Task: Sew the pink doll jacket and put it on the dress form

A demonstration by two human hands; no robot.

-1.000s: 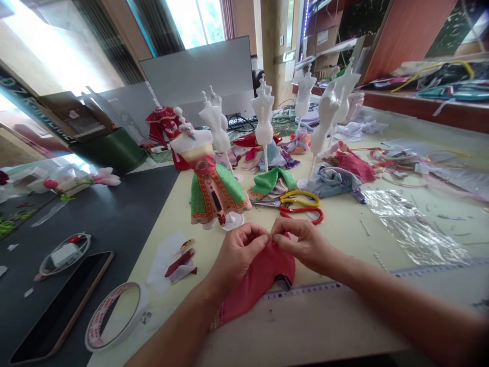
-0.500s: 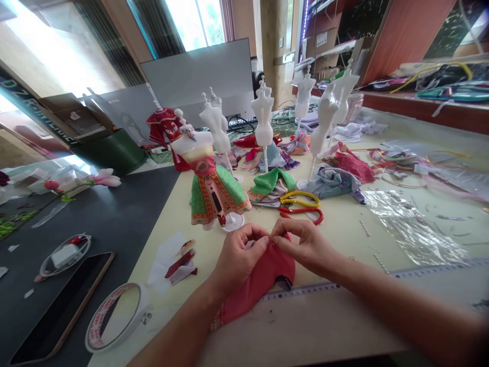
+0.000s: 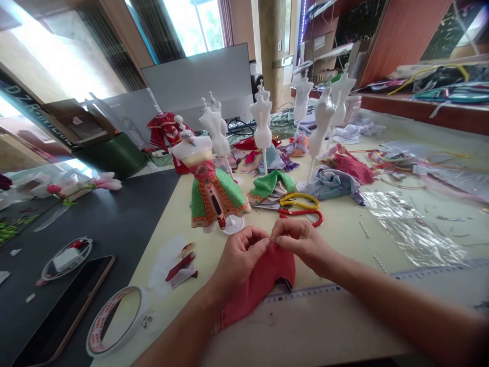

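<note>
In the head view, both hands are closed in fingertip pinches, the left hand (image 3: 242, 253) and right hand (image 3: 305, 245) basically meeting at the top edge of one smooth red cloth (image 3: 262, 280). It's at the near side of the desk (image 3: 324, 326), partly over a ruler strip (image 3: 317, 292), with one dark-trimmed curved notch and tiny beads at its lower left corner.

Just beyond, there's one pair of scissors (image 3: 300, 205), one loop yellow, one red. Two dressed forms: one in a flared green-and-pink dress (image 3: 219, 199), one in a red outfit (image 3: 162, 133). I count at least five bare, glossy white forms (image 3: 263, 120). Also one crinkly, shiny plastic sheet (image 3: 414, 229), one round tape roll (image 3: 116, 321) and one flat phone (image 3: 66, 311).
</note>
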